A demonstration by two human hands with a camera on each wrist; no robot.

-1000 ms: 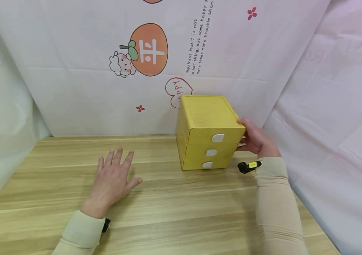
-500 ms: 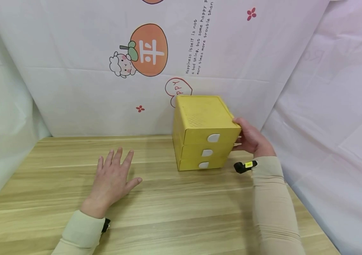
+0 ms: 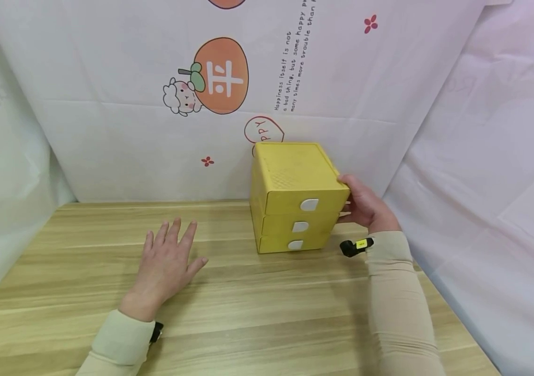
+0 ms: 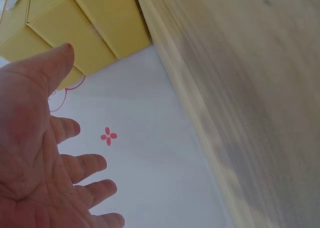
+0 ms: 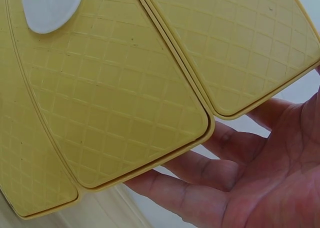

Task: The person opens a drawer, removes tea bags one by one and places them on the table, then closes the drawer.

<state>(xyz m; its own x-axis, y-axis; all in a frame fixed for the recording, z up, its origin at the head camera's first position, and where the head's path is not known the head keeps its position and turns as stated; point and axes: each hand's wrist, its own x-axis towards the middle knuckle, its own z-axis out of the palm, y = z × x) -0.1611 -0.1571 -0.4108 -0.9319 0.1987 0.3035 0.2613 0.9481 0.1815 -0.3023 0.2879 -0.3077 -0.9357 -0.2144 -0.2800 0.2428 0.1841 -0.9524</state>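
A yellow three-drawer storage box [image 3: 290, 209] with white pull tabs stands upright on the wooden table [image 3: 229, 324], close to the back wall. My right hand [image 3: 365, 203] is at its right side, the thumb at the top edge and the fingers against the side wall. In the right wrist view those fingers [image 5: 200, 168] reach behind the grid-patterned drawer fronts [image 5: 115, 98], which hide the tips. Off to the left, my left hand [image 3: 165, 266] is palm down with fingers spread, holding nothing. The left wrist view has the same box [image 4: 85, 33] beyond the left thumb.
A white printed sheet [image 3: 144, 151] covers the back, directly behind the box. White cloth hangs along the left side [image 3: 8, 156] and the right side [image 3: 492, 198] of the table. A small black camera [image 3: 353, 246] sits at the right cuff.
The storage box has slid a short way left along the table, and my right hand has moved with it, keeping contact. The left hand stays nearly in place.
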